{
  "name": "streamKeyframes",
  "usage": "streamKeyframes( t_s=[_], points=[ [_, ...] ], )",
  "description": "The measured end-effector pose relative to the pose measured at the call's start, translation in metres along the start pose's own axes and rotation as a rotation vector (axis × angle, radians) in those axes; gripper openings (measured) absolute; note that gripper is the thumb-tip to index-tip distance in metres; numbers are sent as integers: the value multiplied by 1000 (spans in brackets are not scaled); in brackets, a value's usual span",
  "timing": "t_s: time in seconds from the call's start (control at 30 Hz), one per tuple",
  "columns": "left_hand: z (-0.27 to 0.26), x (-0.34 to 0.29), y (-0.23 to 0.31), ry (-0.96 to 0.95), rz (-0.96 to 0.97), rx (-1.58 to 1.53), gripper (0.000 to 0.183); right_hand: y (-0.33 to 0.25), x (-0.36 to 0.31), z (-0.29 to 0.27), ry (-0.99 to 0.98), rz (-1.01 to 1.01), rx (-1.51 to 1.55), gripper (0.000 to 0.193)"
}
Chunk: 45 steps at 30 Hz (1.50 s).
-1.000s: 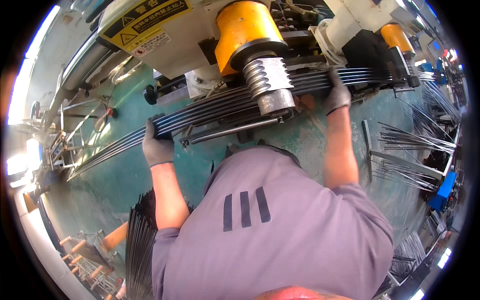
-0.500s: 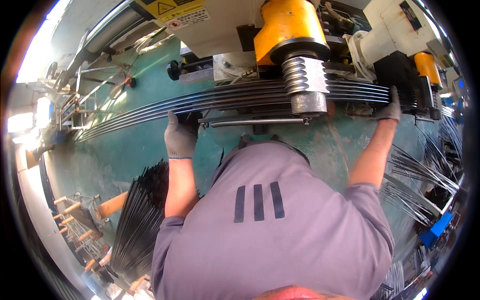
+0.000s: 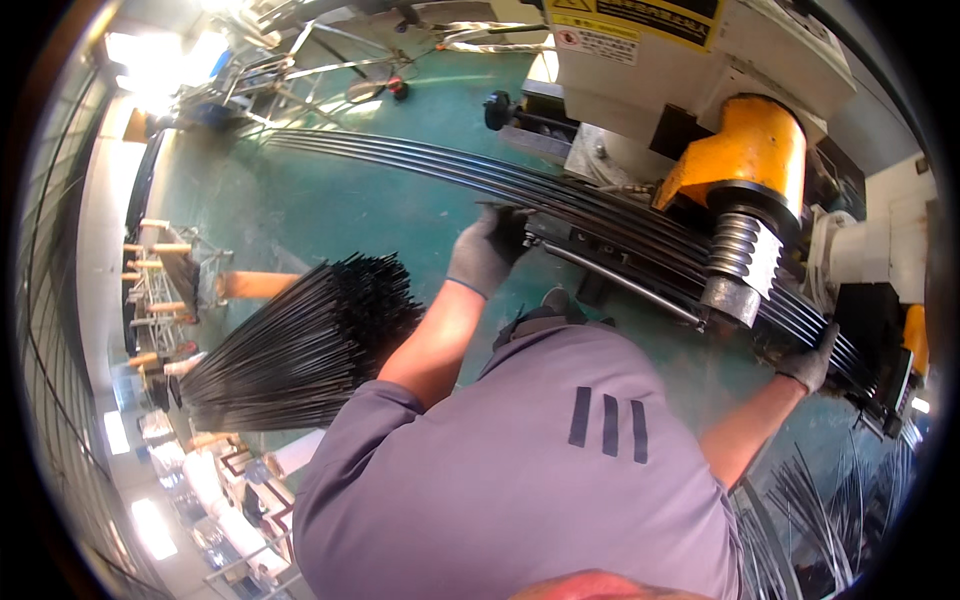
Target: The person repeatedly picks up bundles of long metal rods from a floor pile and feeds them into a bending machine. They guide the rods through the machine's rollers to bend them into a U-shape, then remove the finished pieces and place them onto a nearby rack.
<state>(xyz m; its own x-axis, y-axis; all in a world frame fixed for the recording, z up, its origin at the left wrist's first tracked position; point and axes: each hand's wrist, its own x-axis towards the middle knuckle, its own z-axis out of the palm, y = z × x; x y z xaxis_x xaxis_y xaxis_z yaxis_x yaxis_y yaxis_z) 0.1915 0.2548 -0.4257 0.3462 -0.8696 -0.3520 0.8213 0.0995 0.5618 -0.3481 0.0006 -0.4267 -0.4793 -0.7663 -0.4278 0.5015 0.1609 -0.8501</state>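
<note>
A row of several long thin metal rods point(image 3: 430, 168) runs from the upper left, through the machine, to a black end block on the right. My right hand point(image 3: 808, 364), in a grey glove, is closed around the rods near that block. My left hand point(image 3: 482, 248), gloved too, is at the left end of the machine's dark bed, just on the near side of the rods. Its fingers are mostly hidden in shadow there. Above the rods, a yellow machine head point(image 3: 745, 150) carries a ribbed metal roller point(image 3: 742, 262). A thin bar point(image 3: 620, 274) lies along the bed's near edge.
A large bundle of black rods point(image 3: 300, 345) rests at my left, beside a rack with wooden rollers point(image 3: 160, 250). More loose rods point(image 3: 810, 510) stand at lower right. The pale machine housing point(image 3: 640, 90) rises ahead; a metal frame point(image 3: 300, 75) stands far left.
The view has turned left, so the machine appears further right and slanted, and more of the rod bundle shows. Both hands remain at about the same places along the machine.
</note>
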Motion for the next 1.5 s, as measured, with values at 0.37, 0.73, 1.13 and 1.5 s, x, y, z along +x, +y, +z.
streamKeyframes(
  t_s=[0.37, 0.73, 1.13, 1.5],
  points=[
    [-55, -19, 30, 299, 101, -97, 67, -36, 20, -3, 138, -72, -158, 64],
    [-229, 21, 281, 546, 501, -179, 46, 79, -16, -27, 261, -21, -311, 43],
    [-408, 100, 584, 550, 646, -65, 32, 344, -237, -96, 461, 519, -519, 40],
    [-414, 101, 610, 334, 530, 150, 31, 348, -290, -40, 327, 543, -581, 31]
  ],
)
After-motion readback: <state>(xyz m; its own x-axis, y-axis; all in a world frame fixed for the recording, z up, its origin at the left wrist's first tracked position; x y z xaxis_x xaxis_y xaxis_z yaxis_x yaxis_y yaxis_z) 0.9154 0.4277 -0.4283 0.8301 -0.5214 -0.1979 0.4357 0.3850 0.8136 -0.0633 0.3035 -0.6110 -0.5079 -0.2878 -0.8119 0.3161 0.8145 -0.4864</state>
